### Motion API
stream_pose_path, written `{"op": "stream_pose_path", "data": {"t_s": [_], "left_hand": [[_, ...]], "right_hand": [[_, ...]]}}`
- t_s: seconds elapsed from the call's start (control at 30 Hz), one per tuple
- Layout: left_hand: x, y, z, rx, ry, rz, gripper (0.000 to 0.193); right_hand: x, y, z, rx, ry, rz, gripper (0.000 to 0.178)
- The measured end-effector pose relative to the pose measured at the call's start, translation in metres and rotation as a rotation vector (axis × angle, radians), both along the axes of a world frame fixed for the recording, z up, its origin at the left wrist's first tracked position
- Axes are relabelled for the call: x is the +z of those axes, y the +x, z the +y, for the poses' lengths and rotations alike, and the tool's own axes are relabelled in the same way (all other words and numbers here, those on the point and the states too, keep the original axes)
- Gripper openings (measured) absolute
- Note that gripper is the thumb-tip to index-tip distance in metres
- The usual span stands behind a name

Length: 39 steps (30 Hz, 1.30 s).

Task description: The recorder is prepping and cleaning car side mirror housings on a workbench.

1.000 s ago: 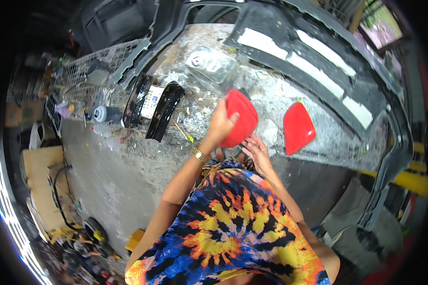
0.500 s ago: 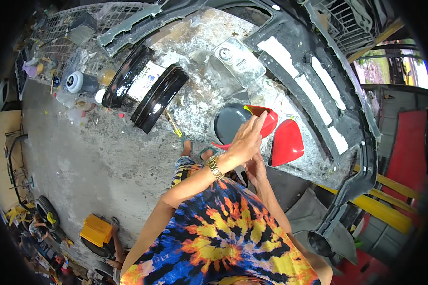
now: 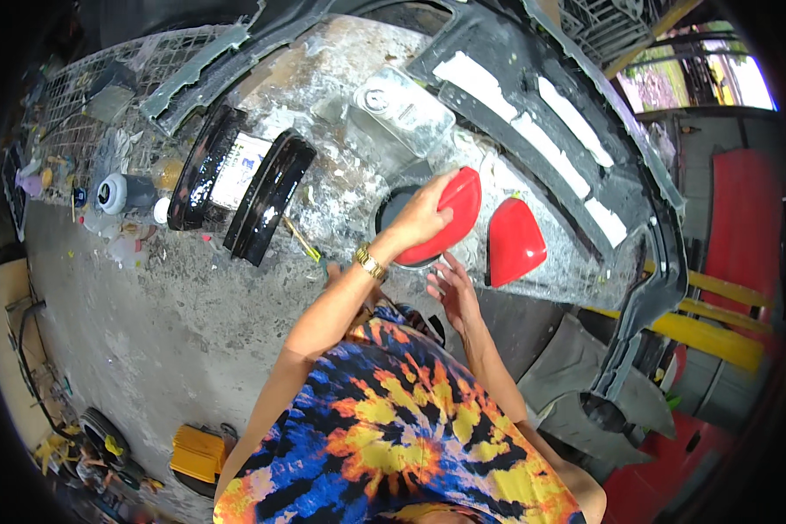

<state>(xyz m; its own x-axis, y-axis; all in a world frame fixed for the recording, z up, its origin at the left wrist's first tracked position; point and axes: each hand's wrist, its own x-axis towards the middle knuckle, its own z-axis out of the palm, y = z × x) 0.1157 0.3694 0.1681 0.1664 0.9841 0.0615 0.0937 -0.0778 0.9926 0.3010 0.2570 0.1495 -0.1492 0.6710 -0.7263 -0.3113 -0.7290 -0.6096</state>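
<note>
Left grip [image 3: 422, 218], closed on a red shell [image 3: 463, 210], could knock the other shell [image 3: 516, 243] at four o'clock if swung wide; right grip [image 3: 456, 293], loosely open, looks empty.

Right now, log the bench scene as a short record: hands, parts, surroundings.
left hand: holding a curved red piece
right hand: open, close to the held piece; contact unclear
other red piece: lying on the worktop, right of the held one
left side: two glossy black parts
far side: silvery container
right side: large dark panel with white patches
</note>
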Motion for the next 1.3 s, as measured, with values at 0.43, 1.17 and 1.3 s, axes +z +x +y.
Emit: {"op": "stream_pose_path", "data": {"t_s": [0.43,1.17,1.3], "left_hand": [[-0.007,-0.023,0.021,-0.253,-0.279,-0.26,0.07],[0.052,-0.077,-0.131,0.244,-0.507,0.349,0.015],[0.027,-0.073,-0.174,-0.007,-0.802,0.498,0.015]], "right_hand": [[-0.012,0.006,-0.015,-0.09,0.074,-0.003,0.049],[-0.137,0.115,-0.083,0.371,0.196,-0.313,0.034],[-0.158,0.154,-0.093,0.469,0.164,-0.425,0.039]]}}
